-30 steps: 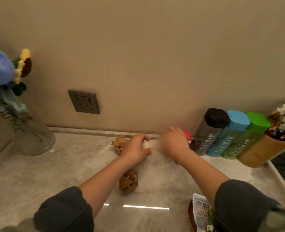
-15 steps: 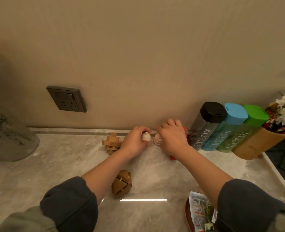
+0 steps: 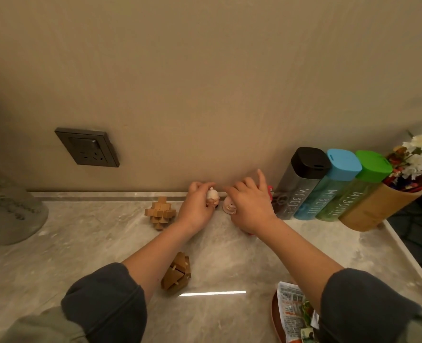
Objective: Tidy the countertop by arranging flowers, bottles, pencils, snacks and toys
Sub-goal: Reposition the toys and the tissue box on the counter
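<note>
The fingers of the left hand curl round a white-capped figurine. Those of the right hand close over a pinkish figurine just beside it, with the index finger raised. Both toys stand on the desk close to the wall, between a knobbly wooden puzzle and three bottles. We see a red toy peeking from behind the right hand, a second wooden puzzle beside the left forearm, and, nearest us, a snack packet.
</note>
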`<state>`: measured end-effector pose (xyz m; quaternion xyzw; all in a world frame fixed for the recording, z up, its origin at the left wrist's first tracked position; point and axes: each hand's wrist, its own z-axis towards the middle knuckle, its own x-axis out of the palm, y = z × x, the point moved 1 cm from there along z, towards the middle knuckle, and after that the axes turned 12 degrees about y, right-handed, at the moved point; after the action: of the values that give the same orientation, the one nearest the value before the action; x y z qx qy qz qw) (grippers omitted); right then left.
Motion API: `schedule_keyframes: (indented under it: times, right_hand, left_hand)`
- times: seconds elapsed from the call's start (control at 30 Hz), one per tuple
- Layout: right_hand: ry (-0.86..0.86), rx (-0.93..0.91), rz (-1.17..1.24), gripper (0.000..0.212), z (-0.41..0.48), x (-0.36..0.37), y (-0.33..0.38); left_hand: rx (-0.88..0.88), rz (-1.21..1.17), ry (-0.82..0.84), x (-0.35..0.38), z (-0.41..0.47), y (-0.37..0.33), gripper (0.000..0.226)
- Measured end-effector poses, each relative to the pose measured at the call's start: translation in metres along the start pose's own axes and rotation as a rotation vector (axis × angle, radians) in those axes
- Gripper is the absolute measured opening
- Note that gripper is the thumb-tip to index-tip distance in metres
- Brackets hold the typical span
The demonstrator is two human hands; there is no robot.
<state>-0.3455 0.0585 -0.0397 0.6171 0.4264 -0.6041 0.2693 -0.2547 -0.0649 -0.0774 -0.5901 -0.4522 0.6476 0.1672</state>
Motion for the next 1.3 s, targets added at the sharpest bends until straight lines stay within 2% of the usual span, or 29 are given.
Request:
schedule_keyframes:
  times: [0.13, 0.37, 0.5, 0.57, 0.63, 0.8, 0.9, 0.97, 1.03, 1.13, 1.3]
  right_hand:
    - [-0.003, -0.008, 0.029, 0.058, -0.002, 0.0, -0.002]
    - [0.025, -0.014, 0.108, 0.077, -0.007, -0.005, 0.002]
    - [-0.104, -0.032, 0.172, 0.073, -0.013, -0.012, 0.015]
    - [-0.208, -0.064, 0.242, 0.064, -0.015, -0.017, 0.027]
    - [-0.227, -0.108, 0.33, 0.055, -0.016, -0.021, 0.039]
    - [0.011, -0.184, 0.635, 0.042, -0.032, -0.03, 0.075]
    - [0.186, -0.219, 0.827, 0.048, -0.043, -0.031, 0.092]
    - [0.403, -0.269, 0.904, 0.056, -0.049, -0.032, 0.101]
    - [0.565, -0.356, 0.791, 0.065, -0.055, -0.029, 0.11]
    - [0.543, -0.408, 0.577, 0.073, -0.06, -0.02, 0.119]
    - [0.399, -0.304, 0.493, 0.051, -0.054, -0.015, 0.119]
  left_hand:
    - [-0.006, -0.016, 0.015, -0.001, 0.0, -0.002, 0.063]
    - [-0.037, -0.044, -0.012, -0.006, -0.003, -0.002, 0.064]
    - [-0.039, -0.057, -0.067, -0.02, -0.016, -0.004, 0.062]
    - [-0.018, -0.039, -0.122, -0.031, -0.027, -0.005, 0.058]
    - [-0.006, -0.021, -0.184, -0.041, -0.037, -0.004, 0.054]
    - [-0.012, 0.111, -0.289, -0.061, -0.068, 0.01, 0.049]
    - [-0.065, 0.302, -0.313, -0.069, -0.083, 0.019, 0.048]
    - [-0.147, 0.415, -0.224, -0.07, -0.089, 0.026, 0.05]
    - [-0.228, 0.448, -0.097, -0.066, -0.093, 0.037, 0.057]
    - [-0.256, 0.322, -0.056, -0.061, -0.097, 0.049, 0.063]
    - [-0.272, 0.259, -0.112, -0.061, -0.1, 0.053, 0.042]
